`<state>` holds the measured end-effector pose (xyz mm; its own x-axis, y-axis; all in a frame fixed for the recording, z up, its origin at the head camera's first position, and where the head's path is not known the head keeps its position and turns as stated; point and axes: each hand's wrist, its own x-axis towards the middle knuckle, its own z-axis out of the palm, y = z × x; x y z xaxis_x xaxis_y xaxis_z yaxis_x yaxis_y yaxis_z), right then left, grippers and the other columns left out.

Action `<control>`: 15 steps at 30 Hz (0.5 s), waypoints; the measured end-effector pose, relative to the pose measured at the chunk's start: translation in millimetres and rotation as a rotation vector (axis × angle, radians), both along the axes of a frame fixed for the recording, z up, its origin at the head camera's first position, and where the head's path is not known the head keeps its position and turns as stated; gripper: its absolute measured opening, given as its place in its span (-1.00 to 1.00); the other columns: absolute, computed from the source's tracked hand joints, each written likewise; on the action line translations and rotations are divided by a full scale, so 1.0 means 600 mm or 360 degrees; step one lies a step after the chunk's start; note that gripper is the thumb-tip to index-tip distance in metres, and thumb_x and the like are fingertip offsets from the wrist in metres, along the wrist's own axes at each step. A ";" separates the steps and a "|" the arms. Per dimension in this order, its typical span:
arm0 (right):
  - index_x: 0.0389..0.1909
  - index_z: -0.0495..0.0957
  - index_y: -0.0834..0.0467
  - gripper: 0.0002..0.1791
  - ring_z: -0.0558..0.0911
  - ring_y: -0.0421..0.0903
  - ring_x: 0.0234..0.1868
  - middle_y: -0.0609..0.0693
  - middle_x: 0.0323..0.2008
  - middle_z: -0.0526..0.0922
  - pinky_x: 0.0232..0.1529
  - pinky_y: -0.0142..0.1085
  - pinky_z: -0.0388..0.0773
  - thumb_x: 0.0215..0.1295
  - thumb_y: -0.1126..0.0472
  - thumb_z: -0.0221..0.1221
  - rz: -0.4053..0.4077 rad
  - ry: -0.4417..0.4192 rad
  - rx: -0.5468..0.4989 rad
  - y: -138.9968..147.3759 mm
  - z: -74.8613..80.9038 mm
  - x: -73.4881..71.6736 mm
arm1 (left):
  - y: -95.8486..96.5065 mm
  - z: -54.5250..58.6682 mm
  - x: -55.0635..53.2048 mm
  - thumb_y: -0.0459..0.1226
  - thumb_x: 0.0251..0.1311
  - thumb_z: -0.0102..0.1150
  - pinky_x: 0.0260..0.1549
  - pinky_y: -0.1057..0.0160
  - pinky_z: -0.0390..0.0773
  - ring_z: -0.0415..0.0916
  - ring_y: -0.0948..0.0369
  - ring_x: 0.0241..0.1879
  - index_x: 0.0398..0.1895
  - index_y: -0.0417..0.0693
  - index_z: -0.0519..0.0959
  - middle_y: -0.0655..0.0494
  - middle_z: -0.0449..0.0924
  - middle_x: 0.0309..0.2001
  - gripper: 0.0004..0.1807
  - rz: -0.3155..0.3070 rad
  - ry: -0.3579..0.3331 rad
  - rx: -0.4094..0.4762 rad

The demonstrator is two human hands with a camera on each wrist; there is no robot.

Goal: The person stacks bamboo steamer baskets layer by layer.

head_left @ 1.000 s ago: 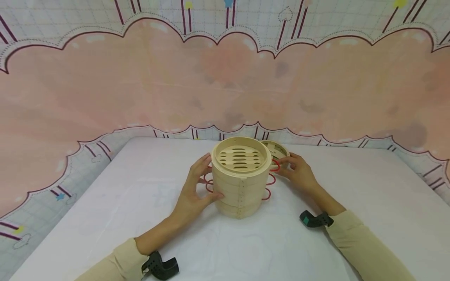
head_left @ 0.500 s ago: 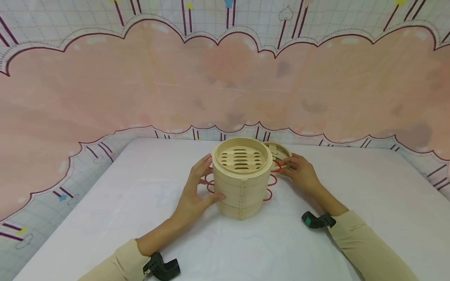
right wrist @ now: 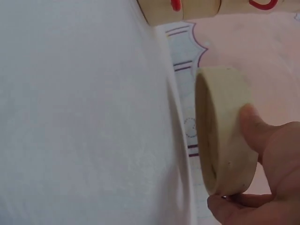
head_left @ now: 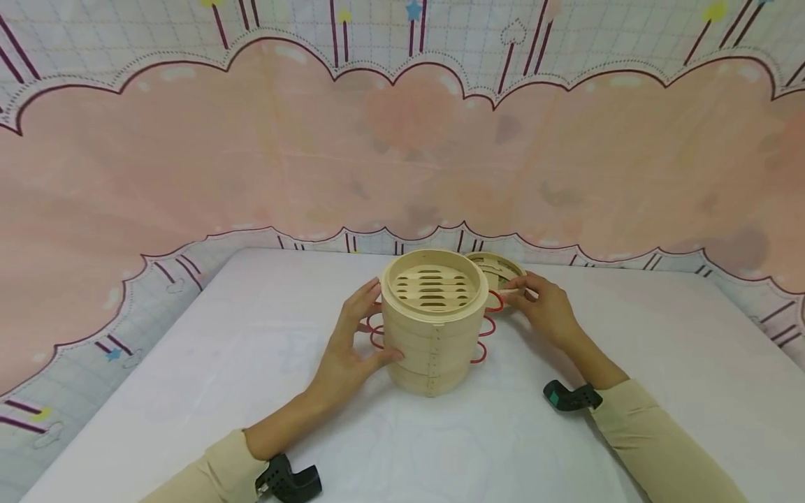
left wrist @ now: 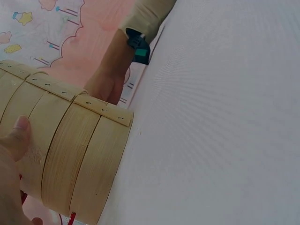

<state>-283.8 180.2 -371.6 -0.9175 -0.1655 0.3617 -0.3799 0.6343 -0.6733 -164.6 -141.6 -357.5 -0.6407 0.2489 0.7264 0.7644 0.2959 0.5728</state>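
A stacked bamboo steamer [head_left: 415,349] stands upright on the table, its slatted top tier uncovered and red loops sticking out at its sides. My left hand [head_left: 346,342] grips its left side, thumb on the front wall and fingers reaching round behind. The left wrist view shows that thumb pressed on the bamboo bands. Behind the stack to the right, my right hand [head_left: 546,311] holds a round bamboo steamer lid [head_left: 499,267] by its edge. In the right wrist view the lid [right wrist: 232,122] is pinched between thumb and fingers, its hollow underside facing the table. The stack partly hides the lid in the head view.
A white cloth covers the table [head_left: 251,335]. Close behind its far edge hangs a pink and white patterned backdrop [head_left: 314,161]. Each wrist wears a black camera mount [head_left: 572,396].
The lid has shifted and tilted slightly behind the stack, with more of its right edge showing. My left hand keeps its grip on the steamer, which has stayed in place.
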 end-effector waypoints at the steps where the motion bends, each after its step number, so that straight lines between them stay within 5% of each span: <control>1: -0.24 0.61 0.19 -0.84 0.34 0.19 0.28 0.22 0.08 0.55 0.15 0.01 0.40 0.23 0.19 0.29 0.0004 0.0014 -0.0011 0.000 0.002 0.001 | 0.000 0.000 0.000 -0.57 -0.24 0.45 -0.19 0.00 0.44 0.36 0.11 0.14 0.41 -0.17 0.08 -0.26 0.04 0.39 0.07 -0.0004 -0.0001 0.0001; 9: -0.25 0.58 0.12 -0.73 0.48 0.04 0.05 0.06 -0.16 0.64 -0.04 -0.10 0.44 0.23 -0.01 0.27 0.0027 0.0036 -0.0026 -0.001 0.028 0.010 | -0.005 -0.005 -0.001 -0.54 -0.23 0.46 -0.19 0.02 0.43 0.36 0.13 0.14 0.43 -0.11 0.10 -0.30 0.05 0.37 0.07 -0.0020 0.0015 0.0018; 15: -0.25 0.55 0.14 -0.73 0.46 0.08 0.17 0.10 -0.09 0.62 0.14 0.07 0.39 0.24 0.01 0.27 -0.0003 0.0015 -0.0123 0.000 0.063 0.023 | -0.004 -0.002 -0.002 -0.56 -0.23 0.45 -0.19 0.01 0.43 0.36 0.11 0.14 0.43 -0.14 0.10 -0.25 0.05 0.39 0.07 -0.0022 0.0005 0.0006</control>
<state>-269.9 180.0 -333.7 -0.9143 -0.1350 0.3819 -0.3853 0.5814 -0.7167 -165.7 -144.0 -359.0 -0.6351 0.2550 0.7292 0.7701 0.2831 0.5717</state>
